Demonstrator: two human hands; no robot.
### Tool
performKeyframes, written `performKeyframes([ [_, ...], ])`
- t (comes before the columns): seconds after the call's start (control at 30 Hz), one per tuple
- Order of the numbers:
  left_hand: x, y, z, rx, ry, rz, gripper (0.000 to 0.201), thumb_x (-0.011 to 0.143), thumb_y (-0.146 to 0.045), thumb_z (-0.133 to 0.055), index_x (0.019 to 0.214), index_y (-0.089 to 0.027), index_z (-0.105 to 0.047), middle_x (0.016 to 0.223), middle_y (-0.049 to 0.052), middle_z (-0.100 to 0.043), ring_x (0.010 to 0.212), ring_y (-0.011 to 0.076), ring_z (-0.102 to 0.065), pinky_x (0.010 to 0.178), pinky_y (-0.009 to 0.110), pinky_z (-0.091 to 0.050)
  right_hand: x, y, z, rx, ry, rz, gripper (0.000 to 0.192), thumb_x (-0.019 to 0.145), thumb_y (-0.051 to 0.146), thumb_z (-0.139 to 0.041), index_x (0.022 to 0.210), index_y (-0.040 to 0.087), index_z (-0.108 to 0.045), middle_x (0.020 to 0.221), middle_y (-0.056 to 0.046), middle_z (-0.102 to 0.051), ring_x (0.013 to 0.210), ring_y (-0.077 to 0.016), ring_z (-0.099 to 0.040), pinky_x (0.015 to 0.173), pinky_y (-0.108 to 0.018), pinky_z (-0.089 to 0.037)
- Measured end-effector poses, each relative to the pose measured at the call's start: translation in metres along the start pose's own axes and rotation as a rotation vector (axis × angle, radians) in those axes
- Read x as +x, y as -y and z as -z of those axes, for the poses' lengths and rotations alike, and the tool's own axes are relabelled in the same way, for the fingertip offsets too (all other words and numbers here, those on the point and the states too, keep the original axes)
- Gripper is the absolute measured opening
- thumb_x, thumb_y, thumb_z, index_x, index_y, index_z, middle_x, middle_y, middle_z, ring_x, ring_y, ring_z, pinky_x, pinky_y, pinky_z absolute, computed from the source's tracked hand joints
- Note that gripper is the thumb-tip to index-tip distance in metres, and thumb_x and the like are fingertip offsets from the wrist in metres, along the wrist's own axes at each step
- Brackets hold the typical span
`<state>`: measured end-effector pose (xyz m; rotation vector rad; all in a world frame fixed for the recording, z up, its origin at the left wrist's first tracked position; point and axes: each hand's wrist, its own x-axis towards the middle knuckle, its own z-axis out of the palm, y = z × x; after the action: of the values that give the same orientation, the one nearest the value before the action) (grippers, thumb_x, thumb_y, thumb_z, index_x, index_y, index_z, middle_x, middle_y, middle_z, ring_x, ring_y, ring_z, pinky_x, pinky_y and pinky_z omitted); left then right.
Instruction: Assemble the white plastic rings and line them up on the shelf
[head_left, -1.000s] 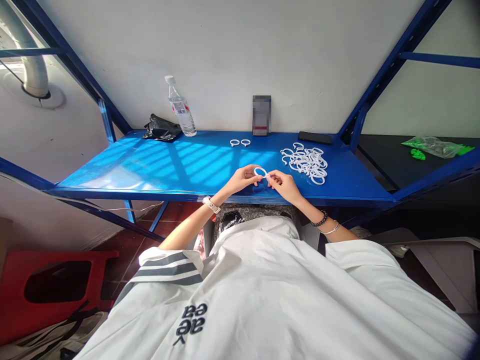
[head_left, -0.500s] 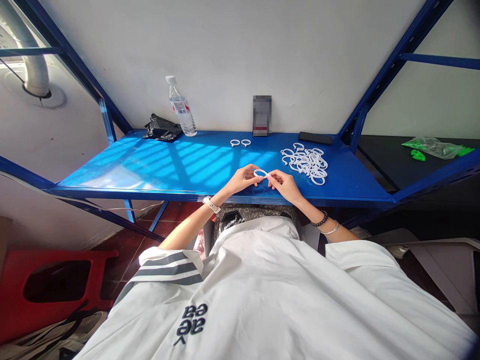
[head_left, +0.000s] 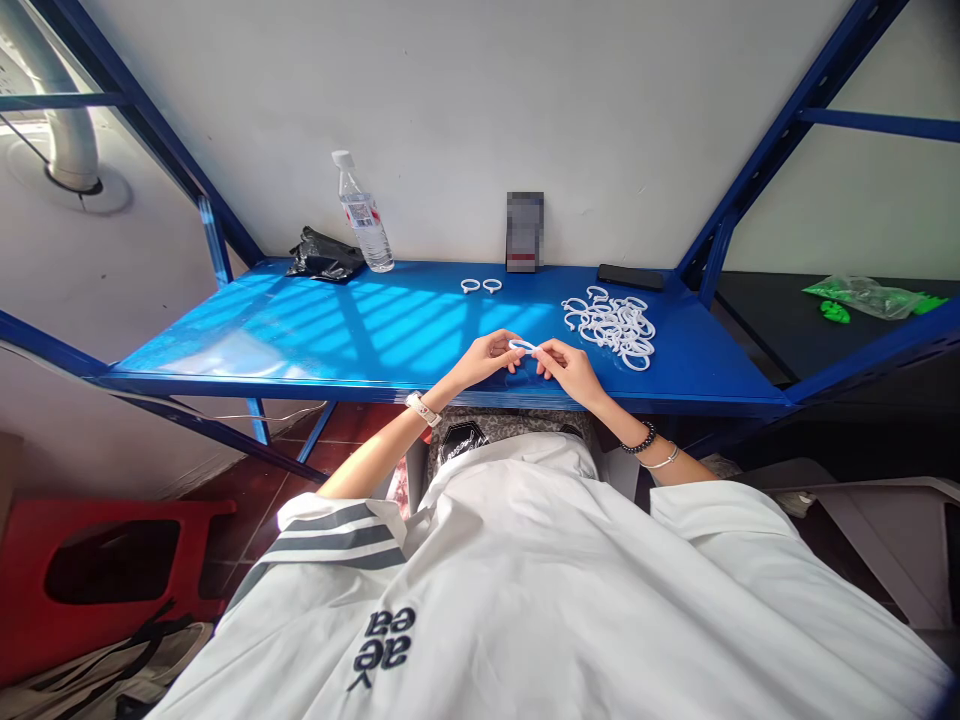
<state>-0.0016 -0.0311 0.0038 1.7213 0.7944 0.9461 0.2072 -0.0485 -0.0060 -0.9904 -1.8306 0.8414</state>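
Observation:
Between both hands, just above the front part of the blue table, is a white plastic curtain ring. My left hand pinches its left side with thumb and fingers. On the right side, my right hand grips the same ring with thumb and forefinger. The ring is tilted, so it looks like a narrow oval; the fingertips cover both its ends. Beyond the hands lie two separate curtain rings, side by side, each with a small tab. A heap of loose curtain rings is right of my right hand.
Along the back stand a water bottle and a dark upright box with its face blurred out. A crumpled black plastic bag lies left, a black phone right. Blue frame posts rise at the table's ends.
The curtain ring has tipped between my fingers and now shows a flatter oval. My hands have stayed almost in place; the other rings have not moved.

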Motion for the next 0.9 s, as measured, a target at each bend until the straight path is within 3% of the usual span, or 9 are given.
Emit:
performKeyframes([
  [0.3,0.0000,-0.0002,-0.0002,0.009,0.003,-0.002,0.056,0.085,-0.060,-0.064,0.112,-0.011,-0.060,0.080,0.006,-0.069,0.068,0.0137,-0.065,0.067,0.026,-0.051,-0.0001,0.0048,0.0007,0.012,-0.010,-0.024,0.045,0.088,0.066,-0.055,0.084,0.021,-0.063,0.066,-0.001,-0.065,0.055,-0.0141,-0.058,0.057,-0.028,-0.049],
  [0.9,0.0019,0.0046,0.0017,-0.002,0.026,-0.051,0.053,0.087,-0.065,-0.058,0.090,-0.012,-0.060,0.081,0.006,-0.068,0.066,0.0115,-0.063,0.067,0.025,-0.051,0.0015,-0.0037,0.0010,0.046,-0.024,-0.035,0.044,0.091,0.063,-0.053,0.083,0.021,-0.062,0.067,-0.001,-0.065,0.055,-0.0121,-0.057,0.056,-0.026,-0.047],
])
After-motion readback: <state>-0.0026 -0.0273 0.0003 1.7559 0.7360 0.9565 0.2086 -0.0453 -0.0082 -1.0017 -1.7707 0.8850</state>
